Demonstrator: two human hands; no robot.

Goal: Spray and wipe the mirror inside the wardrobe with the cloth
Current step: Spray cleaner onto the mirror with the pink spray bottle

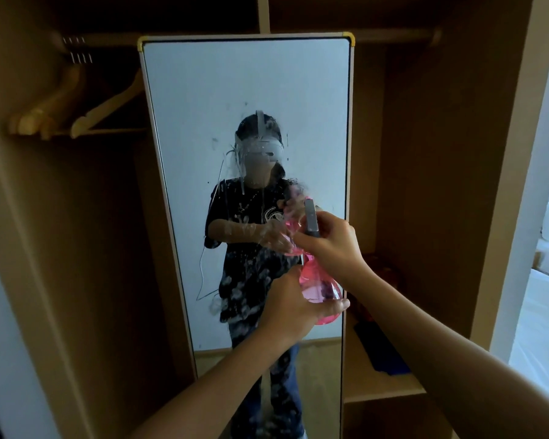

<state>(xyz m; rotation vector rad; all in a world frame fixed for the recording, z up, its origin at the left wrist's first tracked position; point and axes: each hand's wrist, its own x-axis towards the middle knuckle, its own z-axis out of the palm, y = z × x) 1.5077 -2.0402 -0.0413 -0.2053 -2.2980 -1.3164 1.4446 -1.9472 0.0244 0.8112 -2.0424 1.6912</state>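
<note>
The person is spraying the mirror (pixel 248 99) standing inside the wardrobe (pixel 441 153), the right hand (pixel 330 245) fingers wrapping the pink spray bottle (pixel 319 288) top, the left hand (pixel 293 307) cupping its base; droplets are already running, so wiping probably follows, though no cloth is showing.

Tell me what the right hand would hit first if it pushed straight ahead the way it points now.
Most likely the mirror. The right hand, gripping the top of the pink spray bottle, points toward the wet glass with nothing visible between, though the depth is hard to judge.
</note>
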